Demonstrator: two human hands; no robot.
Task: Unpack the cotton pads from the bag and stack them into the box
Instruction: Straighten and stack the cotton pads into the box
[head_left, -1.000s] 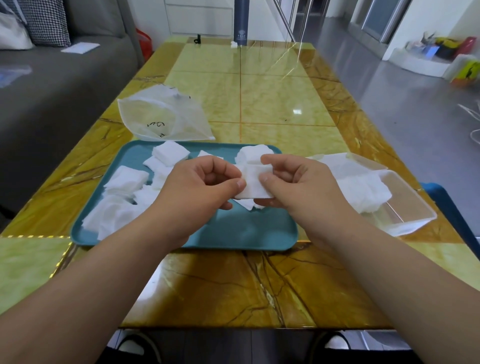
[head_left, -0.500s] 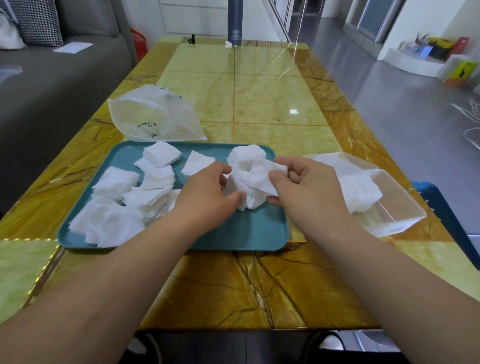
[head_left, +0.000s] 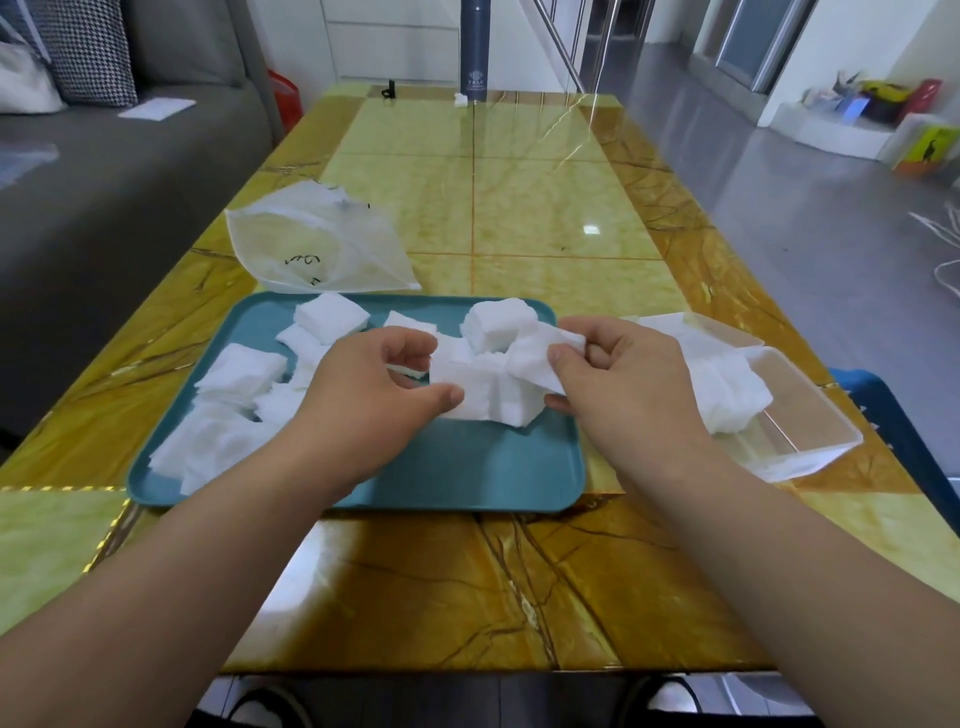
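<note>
Several white cotton pads lie scattered on a teal tray. Over the tray's right half my right hand pinches a thin pad between thumb and fingers. My left hand curls its thumb and fingers onto a small pile of pads resting on the tray. A clear plastic box stands right of the tray with pads inside it. The empty translucent bag lies behind the tray.
The yellow-brown marble table stretches away; a dark cylinder stands at its far end. A grey sofa runs along the left. A blue stool edge shows beside the box.
Both hands held one pad up between them a second ago. My left hand has since dropped onto a pile on the tray, while my right hand keeps a pad and has shifted slightly right.
</note>
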